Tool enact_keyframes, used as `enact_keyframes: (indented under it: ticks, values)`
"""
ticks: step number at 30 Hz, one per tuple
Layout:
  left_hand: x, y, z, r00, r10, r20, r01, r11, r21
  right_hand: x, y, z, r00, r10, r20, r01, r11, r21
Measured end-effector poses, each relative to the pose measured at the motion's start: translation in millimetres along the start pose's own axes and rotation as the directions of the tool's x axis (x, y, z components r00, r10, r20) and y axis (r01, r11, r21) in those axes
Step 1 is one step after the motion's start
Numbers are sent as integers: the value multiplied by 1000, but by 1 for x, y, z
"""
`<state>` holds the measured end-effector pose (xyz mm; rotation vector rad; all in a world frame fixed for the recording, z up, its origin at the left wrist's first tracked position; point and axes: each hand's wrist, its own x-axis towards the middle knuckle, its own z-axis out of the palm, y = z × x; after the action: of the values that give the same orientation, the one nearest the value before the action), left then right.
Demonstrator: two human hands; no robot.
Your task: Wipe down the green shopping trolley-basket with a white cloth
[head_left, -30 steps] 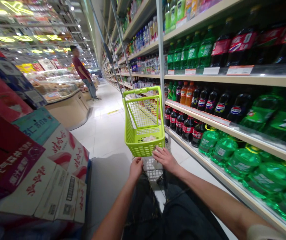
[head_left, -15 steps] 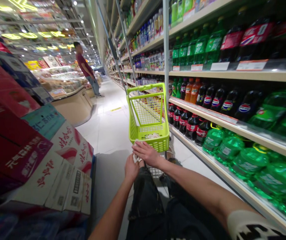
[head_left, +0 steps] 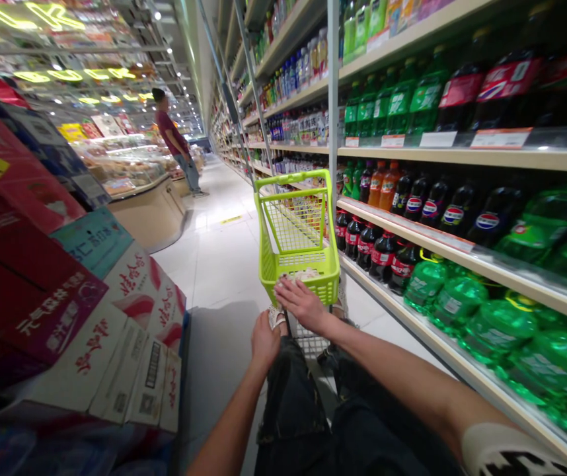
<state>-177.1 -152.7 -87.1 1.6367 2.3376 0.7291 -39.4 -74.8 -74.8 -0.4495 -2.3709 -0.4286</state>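
A lime-green shopping cart basket (head_left: 296,251) stands in the aisle ahead, with a small pale crumpled item (head_left: 304,274) in its bottom. My right hand (head_left: 303,305) lies palm down in front of the basket's near wall, fingers stretched out; whether it touches the wall I cannot tell. Lower and to the left, my left hand (head_left: 265,340) has its fingers curled, and what is in them, if anything, is hidden. Just beyond its fingertips shows a pale, speckled shoe (head_left: 277,320). The two hands are apart.
Shelves of bottled drinks (head_left: 427,205) run along the right. Stacked drink cartons (head_left: 129,330) stand close on the left. A person (head_left: 177,142) stands farther down the aisle by a curved display counter (head_left: 147,211). White floor tiles (head_left: 219,264) lie between.
My hands were together at a whitish patch; now they are separated. The right moved slightly right and its fingers opened out, the left sank lower. The view tilted up a little.
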Motion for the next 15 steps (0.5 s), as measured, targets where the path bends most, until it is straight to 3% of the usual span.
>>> enact_keyframes:
  ticks: [5, 8, 13, 15]
  values:
    - [-4, 14, 2, 998, 67, -2, -67, 998, 2, -44, 7, 15, 993, 13, 120, -11, 1000, -16]
    - [-2, 15, 5, 996, 90, -9, -90, 996, 7, -64, 1, 14, 993, 45, 113, -44, 999, -8]
    - [0, 24, 16, 992, 125, 13, -125, 992, 16, -30, 15, -20, 996, 71, -58, -74, 996, -42]
    - [0, 29, 20, 989, 147, 27, -147, 989, 20, -26, 26, -21, 995, 80, -63, -84, 995, -58]
